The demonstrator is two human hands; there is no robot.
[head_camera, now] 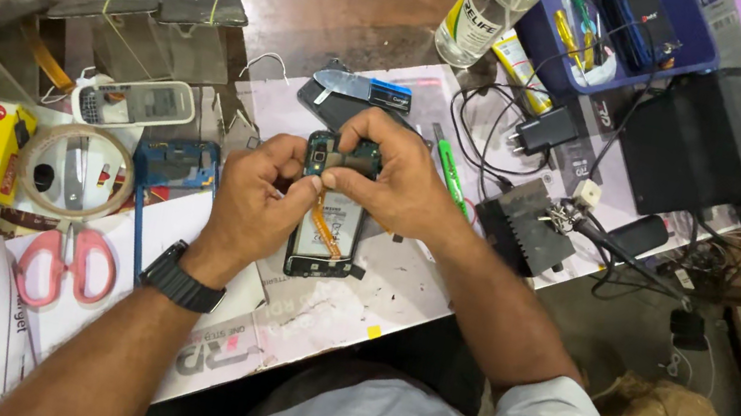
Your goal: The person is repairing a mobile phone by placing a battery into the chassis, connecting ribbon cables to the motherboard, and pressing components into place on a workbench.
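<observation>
Both hands, left hand (pixel 255 203) and right hand (pixel 400 183), pinch the opened phone (pixel 326 231) closed-fingered; pink scissors (pixel 67 261) and green tool (pixel 448 173) crowd the table (pixel 323 17) edges.

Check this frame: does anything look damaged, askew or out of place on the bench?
The phone under both hands has its back off, with circuit board and an orange flex strip exposed; the left hand and right hand pinch its top end. Parts, tools and cables lie scattered around it, but nothing looks spilled.

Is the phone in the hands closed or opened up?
Opened up. The phone has no back cover: its circuit board, battery and an orange ribbon cable show between the left hand and right hand.
</observation>
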